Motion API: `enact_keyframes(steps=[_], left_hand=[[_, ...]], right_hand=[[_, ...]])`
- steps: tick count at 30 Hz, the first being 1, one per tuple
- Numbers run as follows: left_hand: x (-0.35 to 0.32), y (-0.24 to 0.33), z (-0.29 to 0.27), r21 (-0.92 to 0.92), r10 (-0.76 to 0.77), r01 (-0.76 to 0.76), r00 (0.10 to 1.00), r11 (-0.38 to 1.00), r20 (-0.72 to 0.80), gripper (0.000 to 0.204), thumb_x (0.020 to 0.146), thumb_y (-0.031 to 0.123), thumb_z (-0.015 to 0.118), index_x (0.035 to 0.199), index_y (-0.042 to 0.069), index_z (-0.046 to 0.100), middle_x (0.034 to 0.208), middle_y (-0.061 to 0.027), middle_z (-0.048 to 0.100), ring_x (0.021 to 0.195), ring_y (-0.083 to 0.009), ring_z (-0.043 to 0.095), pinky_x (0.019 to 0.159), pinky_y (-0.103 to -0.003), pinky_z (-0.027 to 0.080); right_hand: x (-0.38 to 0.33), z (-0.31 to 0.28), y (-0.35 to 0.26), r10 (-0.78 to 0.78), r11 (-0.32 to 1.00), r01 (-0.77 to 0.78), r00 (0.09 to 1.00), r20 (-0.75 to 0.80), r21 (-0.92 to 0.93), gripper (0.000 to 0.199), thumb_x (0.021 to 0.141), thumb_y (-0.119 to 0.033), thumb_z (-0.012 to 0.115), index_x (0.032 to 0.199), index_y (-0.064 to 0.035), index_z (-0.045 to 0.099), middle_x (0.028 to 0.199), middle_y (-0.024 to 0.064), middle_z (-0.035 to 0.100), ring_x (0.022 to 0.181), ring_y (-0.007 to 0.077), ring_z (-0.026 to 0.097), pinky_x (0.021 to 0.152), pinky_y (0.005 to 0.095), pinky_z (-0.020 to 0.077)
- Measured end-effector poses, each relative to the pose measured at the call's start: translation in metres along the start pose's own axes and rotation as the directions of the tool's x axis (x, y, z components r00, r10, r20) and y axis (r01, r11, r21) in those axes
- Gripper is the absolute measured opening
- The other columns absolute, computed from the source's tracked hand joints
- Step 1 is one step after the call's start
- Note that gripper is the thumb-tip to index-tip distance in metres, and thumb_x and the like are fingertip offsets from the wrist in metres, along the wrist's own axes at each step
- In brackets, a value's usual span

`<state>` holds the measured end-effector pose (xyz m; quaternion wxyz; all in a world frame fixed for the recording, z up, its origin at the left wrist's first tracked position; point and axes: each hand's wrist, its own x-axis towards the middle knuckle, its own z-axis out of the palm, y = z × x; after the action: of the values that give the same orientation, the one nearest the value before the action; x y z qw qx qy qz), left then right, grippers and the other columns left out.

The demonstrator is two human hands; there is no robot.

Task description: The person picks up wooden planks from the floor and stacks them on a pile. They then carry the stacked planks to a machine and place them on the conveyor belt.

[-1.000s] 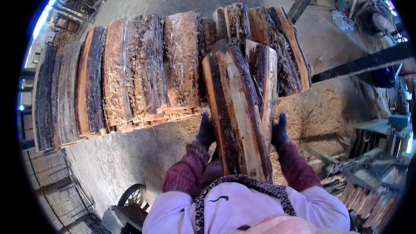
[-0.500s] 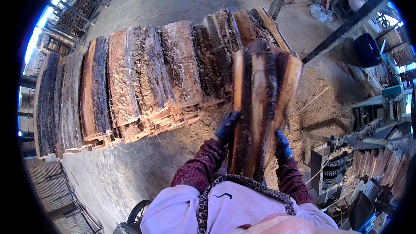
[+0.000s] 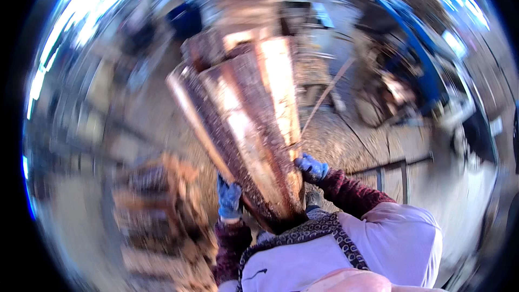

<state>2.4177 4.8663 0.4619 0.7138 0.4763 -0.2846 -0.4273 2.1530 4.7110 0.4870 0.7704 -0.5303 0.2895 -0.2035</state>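
Pretty blurry view here, the whole room is smeared, but the main bit reads fine. The person is holding a bundle of long rough-sawn wooden slabs with bark edges [image 3: 243, 124] right up against their chest, the near end tucked just above the patterned dark collar [image 3: 308, 230] of their white vest [image 3: 389, 243]. The far end of the slabs sticks up and away from them, fanning wider toward the top, with sunlight catching the pale cut faces.

The left hand in a blue glove [image 3: 229, 199] is on the left edge of the bundle low down, fingers wrapped onto the wood. The right hand in a blue glove [image 3: 311, 167] grips the right edge a bit higher, fingers curled tight over the edge. Both dark red knit sleeves [image 3: 348, 192] show below the gloves.

Down to the left there's a blurred stack of brownish wood pieces [image 3: 157, 205] on the ground. Off to the right, something blue and bulky [image 3: 419, 59], too smeared to tell what. The floor near the slabs looks covered in sawdust [image 3: 340, 135].
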Motion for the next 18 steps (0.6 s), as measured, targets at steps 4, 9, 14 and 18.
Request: enact_keyframes(steps=[4, 9, 14, 18], left_hand=[[0.012, 0.044, -0.02, 0.075, -0.012, -0.008, 0.965, 0.997, 0.264, 0.082, 0.096, 0.055, 0.065, 0.157, 0.01, 0.033, 0.148, -0.0054, 0.049, 0.131, -0.0242, 0.052, 0.11, -0.041, 0.045], [0.037, 0.027, -0.032, -0.001, -0.136, 0.148, 0.908, 0.989, 0.396, 0.083, 0.091, 0.05, 0.073, 0.153, 0.008, 0.037, 0.132, -0.0012, 0.053, 0.114, -0.0171, 0.053, 0.098, -0.034, 0.045], [0.074, 0.046, -0.054, -0.021, -0.106, 0.143, 0.816, 0.989, 0.569, 0.079, 0.089, 0.044, 0.077, 0.15, 0.007, 0.044, 0.126, 0.0012, 0.057, 0.103, -0.0133, 0.055, 0.09, -0.03, 0.047], [0.116, 0.041, -0.052, -0.03, -0.066, 0.125, 0.697, 0.992, 0.714, 0.066, 0.098, 0.037, 0.068, 0.151, 0.006, 0.042, 0.132, -0.0034, 0.058, 0.108, -0.0184, 0.059, 0.094, -0.035, 0.05]], right_hand=[[-0.046, 0.065, -0.018, -0.036, 0.999, 0.041, 0.989, -0.14, 0.033, 0.043, 0.1, -0.031, 0.06, 0.131, -0.0023, 0.061, 0.117, 0.0018, 0.066, 0.103, 0.0121, 0.06, 0.093, 0.0314, 0.05], [-0.079, 0.108, 0.009, -0.407, 0.864, 0.191, 0.811, -0.42, -0.467, 0.026, 0.102, -0.025, 0.061, 0.114, -0.0032, 0.068, 0.102, 0.0049, 0.07, 0.087, 0.0142, 0.063, 0.079, 0.0378, 0.0541], [-0.071, 0.15, 0.037, -0.635, 0.529, 0.075, 0.696, -0.336, -0.845, 0.031, 0.092, -0.003, 0.064, 0.123, -0.0066, 0.066, 0.105, 0.0163, 0.069, 0.097, 0.0367, 0.065, 0.085, 0.0437, 0.0529], [-0.049, 0.17, 0.061, -0.794, 0.359, 0.044, 0.54, -0.28, -0.932, 0.035, 0.09, 0.001, 0.062, 0.124, -0.0067, 0.065, 0.103, 0.0163, 0.069, 0.095, 0.0368, 0.066, 0.084, 0.0437, 0.0526]])
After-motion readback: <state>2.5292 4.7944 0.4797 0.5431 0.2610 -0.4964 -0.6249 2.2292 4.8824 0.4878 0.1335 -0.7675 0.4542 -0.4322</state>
